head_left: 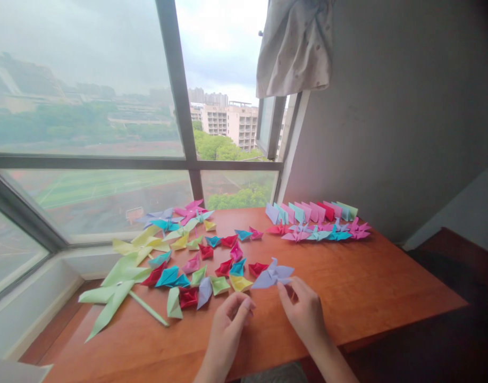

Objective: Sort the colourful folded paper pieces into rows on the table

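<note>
A lavender folded paper crane [272, 274] lies on the wooden table [367, 282], just beyond my right hand [303, 308]. My right hand's fingertips pinch the crane's near edge. My left hand [232, 316] hovers beside it with fingers curled loosely and thumb near fingertips; nothing shows in it. Left of the crane sits a scatter of several small folded paper pieces [196, 266] in red, blue, yellow, green and pink.
A large pale green paper pinwheel [116, 287] lies at the table's left edge. Rows of folded cranes and paper pieces [319, 223] line the far right by the grey wall. Windows stand behind the table, with a cloth [295, 48] hanging above.
</note>
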Demonstrator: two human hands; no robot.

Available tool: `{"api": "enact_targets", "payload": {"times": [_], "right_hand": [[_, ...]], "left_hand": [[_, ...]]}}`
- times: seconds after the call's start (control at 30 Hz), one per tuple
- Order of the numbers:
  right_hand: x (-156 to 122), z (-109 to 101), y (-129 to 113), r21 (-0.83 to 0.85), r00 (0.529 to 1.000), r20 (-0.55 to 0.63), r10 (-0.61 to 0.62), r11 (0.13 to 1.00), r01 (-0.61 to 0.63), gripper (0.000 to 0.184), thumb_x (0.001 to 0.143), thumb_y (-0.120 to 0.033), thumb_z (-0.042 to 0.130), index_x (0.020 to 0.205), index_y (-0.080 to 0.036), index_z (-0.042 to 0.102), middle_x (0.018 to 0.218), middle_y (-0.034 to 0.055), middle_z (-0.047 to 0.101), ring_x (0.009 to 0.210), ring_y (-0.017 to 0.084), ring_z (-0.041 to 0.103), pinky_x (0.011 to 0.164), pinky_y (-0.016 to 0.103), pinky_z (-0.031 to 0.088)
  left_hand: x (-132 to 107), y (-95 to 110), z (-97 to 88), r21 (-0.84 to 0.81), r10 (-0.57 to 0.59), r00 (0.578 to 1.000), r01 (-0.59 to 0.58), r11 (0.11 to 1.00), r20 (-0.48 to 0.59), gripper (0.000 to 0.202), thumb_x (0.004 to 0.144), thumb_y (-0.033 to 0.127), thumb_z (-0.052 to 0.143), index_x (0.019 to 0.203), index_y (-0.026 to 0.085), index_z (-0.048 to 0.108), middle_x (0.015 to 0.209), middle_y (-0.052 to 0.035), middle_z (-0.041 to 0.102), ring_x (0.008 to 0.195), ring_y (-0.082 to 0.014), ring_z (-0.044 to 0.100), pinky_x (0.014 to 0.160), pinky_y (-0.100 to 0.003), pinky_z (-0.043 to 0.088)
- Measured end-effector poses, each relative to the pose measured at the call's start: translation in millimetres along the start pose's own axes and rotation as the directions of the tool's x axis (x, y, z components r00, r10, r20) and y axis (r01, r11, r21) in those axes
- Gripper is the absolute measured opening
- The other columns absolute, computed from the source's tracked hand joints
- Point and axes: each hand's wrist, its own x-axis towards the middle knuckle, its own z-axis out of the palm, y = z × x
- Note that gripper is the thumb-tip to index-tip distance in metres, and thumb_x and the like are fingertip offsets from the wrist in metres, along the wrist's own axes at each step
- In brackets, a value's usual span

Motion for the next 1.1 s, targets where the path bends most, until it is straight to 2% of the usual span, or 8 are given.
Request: {"api": "enact_targets", "payload": {"times": [0.17, 0.33, 0.57, 0.73, 1.1], "right_hand": [[27, -10, 43, -0.292, 0.994, -0.068, 0.08, 0.952, -0.096, 0.029, 0.093, -0.037, 0.049, 0.071, -0.021, 0.059, 0.07, 0.0013, 0.064, 0.061, 0.014, 0.057, 0.058, 0.024, 0.032], [58, -11, 70, -0.476, 0.985, 0.001, 0.174, 0.866, -0.153, 0.026, 0.091, -0.037, 0.05, 0.074, -0.022, 0.062, 0.076, 0.0012, 0.067, 0.064, 0.013, 0.057, 0.054, 0.025, 0.026], [80, 2, 74, -0.555, 0.964, 0.068, 0.256, 0.813, -0.177, 0.024, 0.092, -0.039, 0.049, 0.083, -0.024, 0.065, 0.082, 0.001, 0.067, 0.067, 0.014, 0.057, 0.054, 0.026, 0.023], [82, 7, 75, -0.555, 0.954, 0.069, 0.292, 0.806, -0.206, 0.023, 0.092, -0.039, 0.049, 0.085, -0.024, 0.065, 0.087, 0.0011, 0.068, 0.067, 0.013, 0.057, 0.055, 0.026, 0.023], [82, 8, 76, -0.557, 0.953, 0.071, 0.296, 0.804, -0.208, 0.024, 0.093, -0.041, 0.048, 0.082, -0.024, 0.062, 0.084, -0.0004, 0.068, 0.066, 0.013, 0.056, 0.054, 0.027, 0.018]], "left_hand": [[0, 0, -0.3, 0.032, 0.002, 1.0, -0.002, 0.999, 0.014, 0.039, 0.081, 0.053, 0.063, 0.074, 0.015, 0.065, 0.068, -0.0026, 0.059, 0.065, -0.0157, 0.052, 0.058, -0.023, 0.04], [0, -4, 0.1, 0.065, 0.014, 1.0, -0.015, 0.998, 0.025, 0.039, 0.083, 0.053, 0.061, 0.075, 0.016, 0.064, 0.071, -0.0034, 0.06, 0.066, -0.0161, 0.052, 0.058, -0.023, 0.041], [-2, -7, -0.6, 0.114, 0.049, 0.998, -0.052, 0.992, 0.026, 0.035, 0.085, 0.05, 0.06, 0.077, 0.016, 0.065, 0.072, -0.0035, 0.06, 0.069, -0.0168, 0.053, 0.061, -0.023, 0.042], [-2, -7, -0.9, 0.109, 0.048, 0.998, -0.051, 0.993, 0.03, 0.035, 0.085, 0.05, 0.061, 0.077, 0.016, 0.066, 0.072, -0.0037, 0.061, 0.069, -0.0169, 0.054, 0.061, -0.023, 0.042], [-2, -9, -0.9, 0.101, 0.045, 0.998, -0.048, 0.994, 0.037, 0.034, 0.085, 0.049, 0.061, 0.077, 0.016, 0.065, 0.072, -0.0031, 0.059, 0.069, -0.0165, 0.053, 0.061, -0.023, 0.042]]}}
